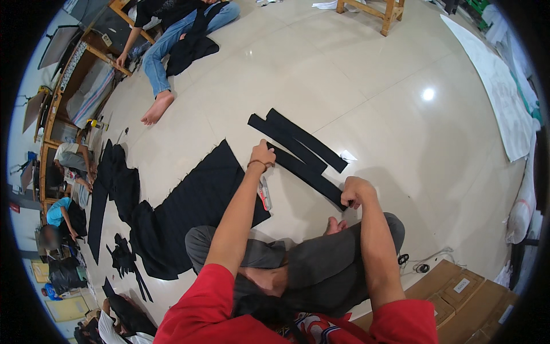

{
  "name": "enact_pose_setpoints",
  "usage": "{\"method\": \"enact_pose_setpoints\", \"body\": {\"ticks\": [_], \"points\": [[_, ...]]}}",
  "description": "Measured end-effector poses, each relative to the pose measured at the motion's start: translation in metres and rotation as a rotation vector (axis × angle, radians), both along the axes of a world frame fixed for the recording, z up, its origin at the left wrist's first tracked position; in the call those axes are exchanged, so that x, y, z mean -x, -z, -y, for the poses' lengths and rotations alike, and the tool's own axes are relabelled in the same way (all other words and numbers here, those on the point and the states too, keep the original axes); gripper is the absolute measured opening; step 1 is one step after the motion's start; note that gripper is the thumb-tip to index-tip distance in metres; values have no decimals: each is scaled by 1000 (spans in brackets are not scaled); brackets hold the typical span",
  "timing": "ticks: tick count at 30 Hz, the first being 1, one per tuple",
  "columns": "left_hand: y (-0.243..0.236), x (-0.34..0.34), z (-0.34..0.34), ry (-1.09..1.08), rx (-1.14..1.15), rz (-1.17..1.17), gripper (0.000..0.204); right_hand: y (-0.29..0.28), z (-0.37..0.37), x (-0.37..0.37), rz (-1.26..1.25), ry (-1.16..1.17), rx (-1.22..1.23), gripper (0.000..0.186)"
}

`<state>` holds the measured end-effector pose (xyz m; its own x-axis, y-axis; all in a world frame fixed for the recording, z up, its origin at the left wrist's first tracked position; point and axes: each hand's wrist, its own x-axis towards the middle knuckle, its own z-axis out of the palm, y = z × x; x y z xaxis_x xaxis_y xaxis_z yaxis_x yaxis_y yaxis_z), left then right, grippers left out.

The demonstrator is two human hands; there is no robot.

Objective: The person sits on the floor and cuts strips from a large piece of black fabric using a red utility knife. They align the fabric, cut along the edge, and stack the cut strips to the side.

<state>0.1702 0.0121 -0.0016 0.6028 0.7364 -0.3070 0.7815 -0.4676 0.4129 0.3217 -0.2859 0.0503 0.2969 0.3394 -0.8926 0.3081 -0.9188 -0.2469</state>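
Observation:
A long black fabric strip (303,175) lies diagonally on the tiled floor between my hands, with my left hand (262,153) pinching its upper end. My right hand (356,192) has curled fingers on the lower end of the same strip. Two more black strips (281,129) lie just beyond, partly overlapping, beside a small white scrap (348,156). A pair of red-handled scissors or a similar tool (264,196), partly hidden by my left forearm, is on the floor next to a large black fabric piece (200,195) with frayed edges.
A co-worker's bare foot (158,108) is at the upper left; other people (63,212) sit along the left by wooden tables. A wooden stool (387,17) stands at the top, white sheeting (498,92) lies at right, cardboard (458,286) at lower right, more black cloth (114,183) at left.

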Motion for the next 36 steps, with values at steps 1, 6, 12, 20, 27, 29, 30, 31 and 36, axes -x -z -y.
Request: {"method": "enact_pose_setpoints", "body": {"ticks": [1, 6, 12, 20, 27, 29, 30, 31, 36], "points": [[1, 3, -8, -31, 25, 50, 39, 7, 2, -5, -61, 13, -53, 10], [-6, 11, -65, 3, -104, 360, 48, 19, 1, -27, -266, 142, -455, 16], [-53, -26, -99, -202, 95, 438, 36, -31, -15, -29, -406, 530, -627, 20], [-18, -34, -92, -96, -272, 471, 44, 52, -26, -29, 157, 352, -544, 25], [-3, 65, -28, 60, -223, 490, 32, 14, -30, -30, 482, 214, -452, 37], [-14, 108, 2, 2, -88, 425, 27, 12, -27, -30, 514, 217, -508, 35], [-20, 130, 15, -5, -55, 438, 22, 12, -29, -30, 509, 210, -545, 34], [-25, 154, 25, -15, -28, 449, 17, 10, -32, -28, 499, 199, -587, 33], [-29, 265, 37, -216, 59, 202, 15, -5, -50, 8, 494, 29, -725, 29]]}}
